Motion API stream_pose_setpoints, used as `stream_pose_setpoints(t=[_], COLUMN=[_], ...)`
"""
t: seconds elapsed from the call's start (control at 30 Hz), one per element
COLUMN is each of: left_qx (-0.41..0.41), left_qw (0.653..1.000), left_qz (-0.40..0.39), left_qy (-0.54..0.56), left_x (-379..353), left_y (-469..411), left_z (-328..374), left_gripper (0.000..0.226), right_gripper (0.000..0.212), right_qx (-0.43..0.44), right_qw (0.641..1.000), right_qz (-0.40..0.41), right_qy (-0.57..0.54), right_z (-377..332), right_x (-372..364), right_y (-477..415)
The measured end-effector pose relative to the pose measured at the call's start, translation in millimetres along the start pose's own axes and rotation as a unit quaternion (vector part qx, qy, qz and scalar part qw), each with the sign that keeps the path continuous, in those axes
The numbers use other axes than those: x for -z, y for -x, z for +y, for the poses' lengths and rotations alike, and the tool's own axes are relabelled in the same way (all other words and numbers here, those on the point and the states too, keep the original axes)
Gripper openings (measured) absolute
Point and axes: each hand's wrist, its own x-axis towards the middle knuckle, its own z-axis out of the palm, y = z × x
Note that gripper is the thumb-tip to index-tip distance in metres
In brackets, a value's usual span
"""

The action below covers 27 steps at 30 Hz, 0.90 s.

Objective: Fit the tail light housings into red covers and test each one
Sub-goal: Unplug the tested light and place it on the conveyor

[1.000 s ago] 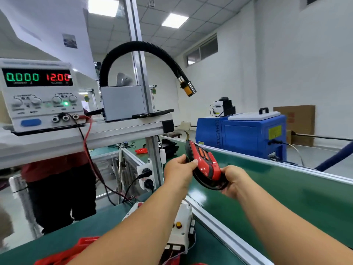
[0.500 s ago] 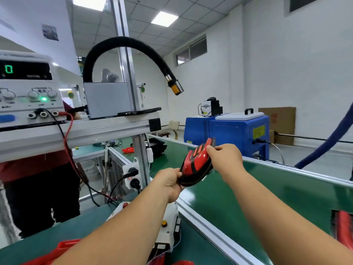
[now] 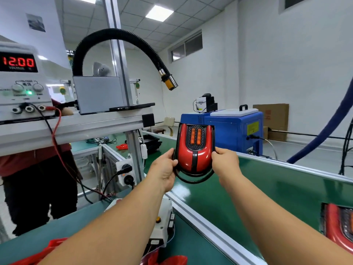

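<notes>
1. Holding the tail light upright in mid-air, face toward the camera, above the near edge of the green belt, touching nothing but the two hands.
2. Showing a glossy red cover seated in a black housing rim, with two orange bars near the top; lit or unlit, cannot tell.
3. Gripping the left flank with the left hand: thumb pressed on the front edge, other fingers curled behind, mostly hidden.
4. Pinching the right flank with the right hand: thumb tip on the rim, remaining fingers behind and out of sight.
5. Judging by looks: light, stiff moulded plastic, with slick gloss likely to slip, scratch or smudge. Best taken by the black rim on both sides, as here, off the lens face and without squeezing the cover loose.
6. Further out: a second tail light lying on the belt at the right edge, a power supply on the left shelf reading 12.00, and a blue machine beyond the belt.
</notes>
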Motion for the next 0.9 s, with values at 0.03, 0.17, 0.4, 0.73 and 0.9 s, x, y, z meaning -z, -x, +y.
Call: stream_pose_setpoints(t=[0.03, 0.17, 0.4, 0.73, 0.9], left_qx=[-0.009, -0.014, -0.014, 0.029, 0.027], left_qw=[1.0, 0.999, 0.986, 0.973, 0.959], left_qz=[-0.002, -0.027, -0.127, -0.217, -0.278], left_qy=[-0.001, -0.041, -0.104, -0.077, -0.042], left_x=[-0.4, -9.7, -60.2, -143.3, -197.6], left_y=[2.5, 16.7, 64.0, 135.4, 181.7], left_z=[-1.0, -7.1, -21.9, -41.4, -37.0], left_gripper=[0.056, 0.055, 0.047, 0.041, 0.042], right_gripper=[0.031, 0.032, 0.03, 0.023, 0.02], right_qx=[0.003, 0.02, -0.003, 0.048, 0.1], right_qw=[1.0, 1.0, 0.992, 0.97, 0.949], right_qz=[0.0, 0.015, 0.115, 0.2, 0.27], right_qy=[-0.004, -0.003, 0.05, 0.127, 0.128], right_z=[0.2, -2.2, 4.7, -22.9, -51.5], right_x=[2.7, 24.4, 105.4, 230.2, 301.3], right_y=[4.2, 20.6, 48.6, 105.7, 146.2])
